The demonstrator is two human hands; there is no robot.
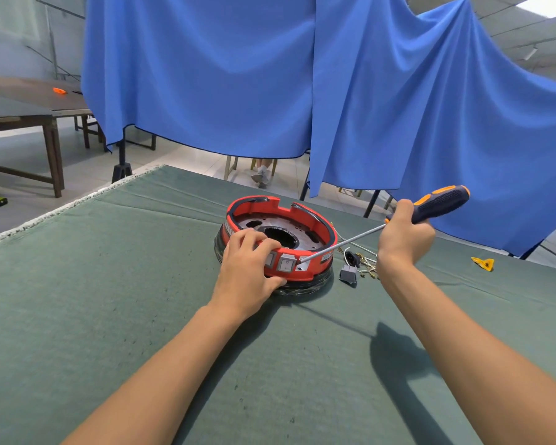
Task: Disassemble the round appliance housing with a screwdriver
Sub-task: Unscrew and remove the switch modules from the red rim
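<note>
While hands steady it, round red plastic housing meets steel screwdriver.

Green-clothed table, round housing, grey switch, yellow scrap

The left hand hides 1 grey switch on the housing.

One round red housing under the left hand. One screwdriver in the right hand. Two grey switches on the housing wall: one just right of the left fingers, one partly under them. One loose grey switch w/ a wire bundle below-left of the right hand — wire count unclear. One yellow scrap to that hand's right.
</note>
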